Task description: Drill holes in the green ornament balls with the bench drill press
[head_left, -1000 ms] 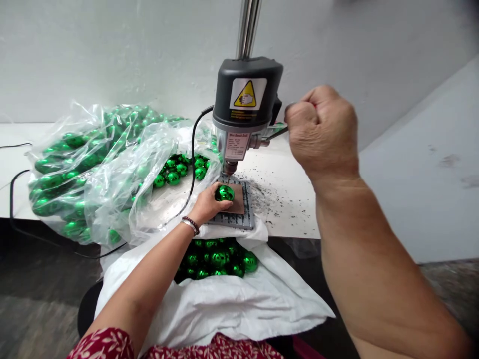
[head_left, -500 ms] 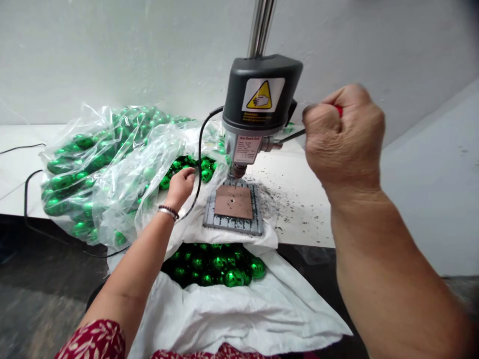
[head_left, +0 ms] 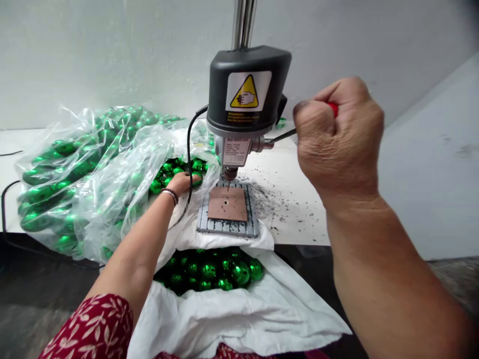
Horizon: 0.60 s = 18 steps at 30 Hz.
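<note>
My right hand (head_left: 339, 134) is closed round the red knob (head_left: 333, 109) of the lever on a small bench drill (head_left: 249, 92). Among shiny green ball ornaments (head_left: 157, 185) at the mouth of a clear plastic bag (head_left: 112, 177), my left hand (head_left: 180, 183) has its fingers on one green ball (head_left: 196, 178); the fingertips are partly hidden behind the black cord (head_left: 189, 149). Below the drill's chuck (head_left: 229, 173), a brown square plate (head_left: 235, 209) with a small hole lies on the slotted grey base (head_left: 251, 228).
Dark shavings (head_left: 267, 199) are scattered over the white table (head_left: 299, 174) right of the base. A white sack (head_left: 224, 314) with several green balls (head_left: 239, 273) lies open below the table's front edge. A pale wall (head_left: 112, 55) stands behind.
My left hand has moved from the bag's opening in among the green balls and onto one of them. My right hand stays on the lever. The view has shifted slightly.
</note>
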Available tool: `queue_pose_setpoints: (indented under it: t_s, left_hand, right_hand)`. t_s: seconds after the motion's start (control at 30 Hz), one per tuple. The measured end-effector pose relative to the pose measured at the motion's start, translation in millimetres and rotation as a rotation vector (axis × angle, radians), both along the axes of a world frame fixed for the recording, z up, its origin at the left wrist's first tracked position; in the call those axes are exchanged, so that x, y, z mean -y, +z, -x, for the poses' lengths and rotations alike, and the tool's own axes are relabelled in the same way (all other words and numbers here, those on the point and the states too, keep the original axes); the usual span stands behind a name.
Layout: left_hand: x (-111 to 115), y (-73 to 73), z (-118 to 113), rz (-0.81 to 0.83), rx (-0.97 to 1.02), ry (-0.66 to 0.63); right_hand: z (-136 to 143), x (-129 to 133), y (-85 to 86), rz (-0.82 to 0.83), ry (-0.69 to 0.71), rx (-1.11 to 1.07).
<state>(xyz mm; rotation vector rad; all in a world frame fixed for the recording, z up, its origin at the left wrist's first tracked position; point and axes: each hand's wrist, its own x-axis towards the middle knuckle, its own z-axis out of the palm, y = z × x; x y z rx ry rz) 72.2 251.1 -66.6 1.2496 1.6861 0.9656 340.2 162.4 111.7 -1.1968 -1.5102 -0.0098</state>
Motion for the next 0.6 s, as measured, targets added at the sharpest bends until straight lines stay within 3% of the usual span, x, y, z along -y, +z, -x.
queue_pose_setpoints:
  t_s: [0.17, 0.27, 0.33, 0.47, 0.6]
  left_hand:
    - [45, 28.5, 23, -0.002, 0.262, 0.041]
    - [79, 46.1, 25, -0.092, 0.504, -0.041]
    - [98, 53.6, 17, -0.085, 0.562, -0.123]
    - [112, 53.4, -16, -0.03, 0.465, -0.262]
    - [99, 34.5, -48, -0.107, 0.154, -0.259]
  right_hand:
    - [-1, -1, -2.3, -0.047, 0.006, 0.0]
    - [0, -1, -2.4, -0.021, -0.007, -0.018]
    - [0, -1, -2.1, -0.021, 0.004, -0.02]
    - [0, -1, -2.0, -0.024, 0.026, -0.009]
    - [1, 2, -1.9, -0.003, 0.028, -0.016]
